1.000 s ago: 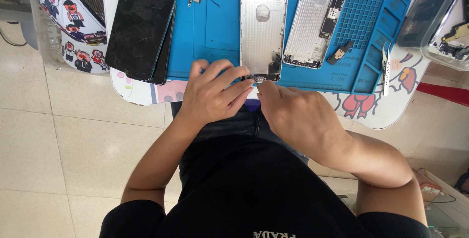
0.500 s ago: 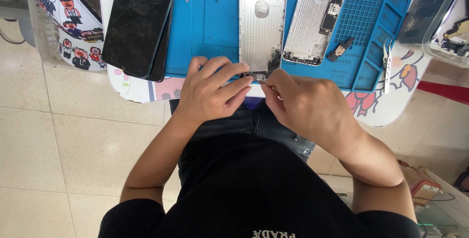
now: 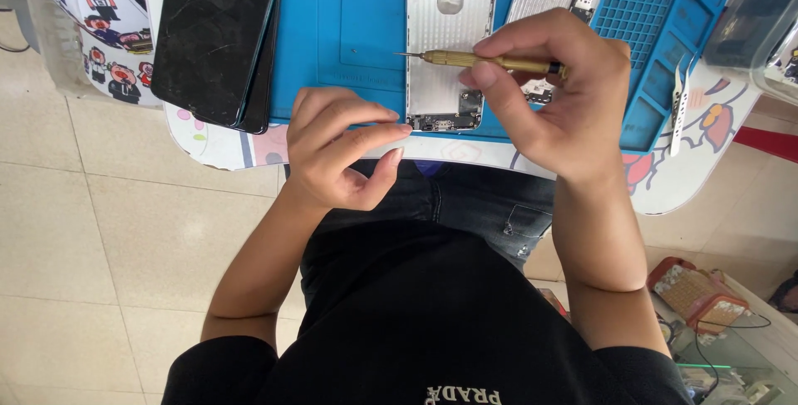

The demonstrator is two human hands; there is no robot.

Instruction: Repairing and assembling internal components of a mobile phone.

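Right hand (image 3: 565, 106) grip closed on brass screwdriver (image 3: 486, 61), shaft level, tip pointing left above silver phone housing (image 3: 445, 47). Left hand (image 3: 341, 151) grip half-curled, holding nothing, fingertips at bench (image 3: 499, 155) near edge. Beige tiled floor (image 3: 100, 230) open at left. Blue mat (image 3: 349, 22) covers bench; housing lies on mat, lower end near front edge. Black phones (image 3: 216, 35) stacked left, overhanging mat edge.

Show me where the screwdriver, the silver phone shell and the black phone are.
screwdriver (image 3: 490, 61), head view, middle of its brass handle.
silver phone shell (image 3: 440, 31), head view, bare inner back.
black phone (image 3: 212, 31), head view, centre of its cracked screen.
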